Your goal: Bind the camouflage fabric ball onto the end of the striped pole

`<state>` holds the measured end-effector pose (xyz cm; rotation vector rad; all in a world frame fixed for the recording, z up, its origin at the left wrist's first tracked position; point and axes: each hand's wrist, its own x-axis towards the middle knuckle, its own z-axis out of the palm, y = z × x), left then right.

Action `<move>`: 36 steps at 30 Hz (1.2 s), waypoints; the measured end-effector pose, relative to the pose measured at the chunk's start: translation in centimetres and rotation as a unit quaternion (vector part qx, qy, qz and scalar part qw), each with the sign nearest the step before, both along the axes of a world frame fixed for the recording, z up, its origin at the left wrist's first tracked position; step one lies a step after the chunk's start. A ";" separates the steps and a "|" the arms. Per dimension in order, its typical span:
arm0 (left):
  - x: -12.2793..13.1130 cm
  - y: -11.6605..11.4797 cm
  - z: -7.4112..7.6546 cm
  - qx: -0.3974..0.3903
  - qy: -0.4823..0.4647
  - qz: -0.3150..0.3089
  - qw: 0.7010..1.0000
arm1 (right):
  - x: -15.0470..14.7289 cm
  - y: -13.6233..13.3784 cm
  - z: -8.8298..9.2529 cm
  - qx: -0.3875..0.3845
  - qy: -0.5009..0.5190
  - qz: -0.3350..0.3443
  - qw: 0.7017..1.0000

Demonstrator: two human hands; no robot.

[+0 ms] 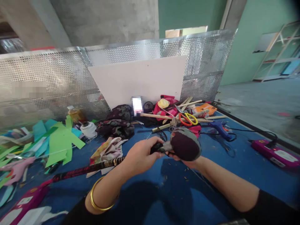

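Left hand (142, 154) grips stick (167, 146), well inside table edge (239, 120).

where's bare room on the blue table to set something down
Mostly bare, with scraps: the blue table between left forearm and right forearm, below the ball-headed stick; also between right forearm and right-hand power strip. Crowded: the back, with scissors and dark cloth; the left, with green strips and pink glue gun.

What seems a mallet (186, 145) is before the scissors (185, 115); a glue gun (219, 128) right; a board (140, 78) behind.
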<state>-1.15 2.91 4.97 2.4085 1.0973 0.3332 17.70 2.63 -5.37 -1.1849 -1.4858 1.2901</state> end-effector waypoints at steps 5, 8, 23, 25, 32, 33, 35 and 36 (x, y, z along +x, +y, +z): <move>-0.2 0.6 -0.1 0.002 -0.012 0.089 0.996 | -1.9 -4.6 0.6 0.038 -0.062 -0.030 0.997; -0.2 0.8 -0.3 0.002 -0.007 0.104 0.995 | -2.2 -7.4 2.0 0.195 -0.173 -0.092 0.961; 0.6 0.8 -2.9 -0.042 -0.023 0.078 0.996 | -3.9 -8.0 2.7 0.369 -0.098 -0.115 0.917; 0.7 0.9 -3.1 -0.038 -0.016 0.087 0.995 | -4.0 -8.2 2.7 0.399 -0.122 -0.097 0.903; 0.9 1.6 -4.3 -0.050 -0.015 0.085 0.995 | -4.2 -7.6 2.3 0.427 -0.145 -0.086 0.889; 0.9 1.7 -4.4 -0.052 -0.014 0.085 0.995 | -4.2 -7.5 2.3 0.420 -0.143 -0.085 0.892; 0.9 1.7 -4.5 -0.058 -0.014 0.085 0.995 | -4.3 -7.4 2.3 0.415 -0.145 -0.082 0.895; 0.9 1.7 -4.5 -0.060 -0.015 0.083 0.995 | -4.4 -7.4 2.3 0.418 -0.147 -0.082 0.893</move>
